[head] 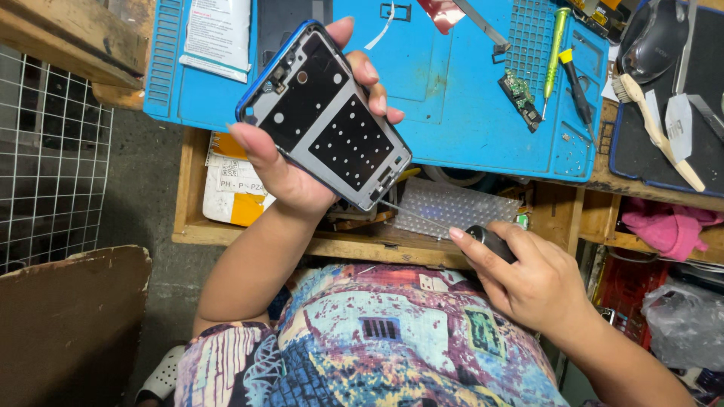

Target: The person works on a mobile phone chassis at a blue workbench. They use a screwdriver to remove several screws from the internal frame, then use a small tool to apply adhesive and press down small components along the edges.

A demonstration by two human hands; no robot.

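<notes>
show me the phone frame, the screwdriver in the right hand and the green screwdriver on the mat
phone frame (326, 113), head view, on its dark inner plate
black screwdriver (490, 241), head view, on the handle by the right hand's fingertips
green screwdriver (556, 45), head view, on its handle

One view only, head-worn camera. Looks steeply down from above worker's chest, over patterned shirt (377, 339) at bottom edge. Faces forward across bench (648, 185), blue mat (452, 98) filling top. Close range: left hand (302, 162) and right hand (528, 283) large, mid-frame. Open drawer (226, 226) below bench edge, floor (143, 203) and wire grid (45, 166) at left.
</notes>
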